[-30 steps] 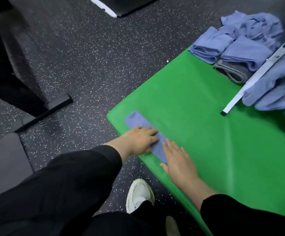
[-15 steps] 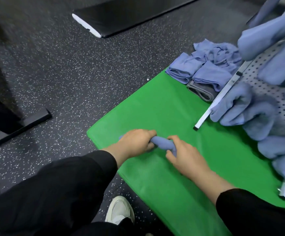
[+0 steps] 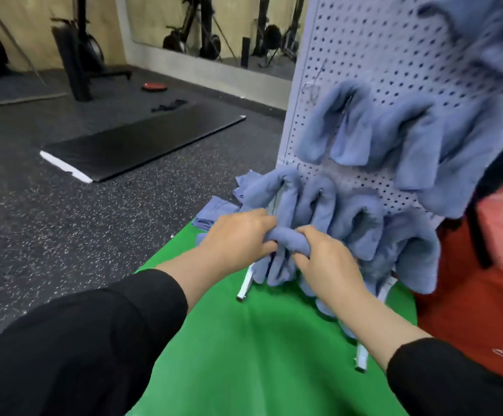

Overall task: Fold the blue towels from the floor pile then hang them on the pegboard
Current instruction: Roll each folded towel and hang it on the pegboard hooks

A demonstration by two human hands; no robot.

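Note:
A folded blue towel (image 3: 286,239) is held up in front of the white pegboard (image 3: 361,49), near its lower left corner. My left hand (image 3: 238,235) grips the towel's left end and my right hand (image 3: 325,259) grips its right end. Its ends hang down between my hands. Several folded blue towels (image 3: 361,127) hang on the pegboard's pegs in rows. More blue towels (image 3: 214,211) lie on the floor behind my left hand, partly hidden.
A green mat (image 3: 253,349) lies under my arms, with the pegboard's white feet (image 3: 244,288) standing on it. A red bag (image 3: 496,265) sits to the right. A black exercise mat (image 3: 136,142) and gym equipment (image 3: 76,52) are on the speckled floor to the left.
Both hands picked the folded towel up off the green mat and raised it to the pegboard. My view tilted up from the floor to the board.

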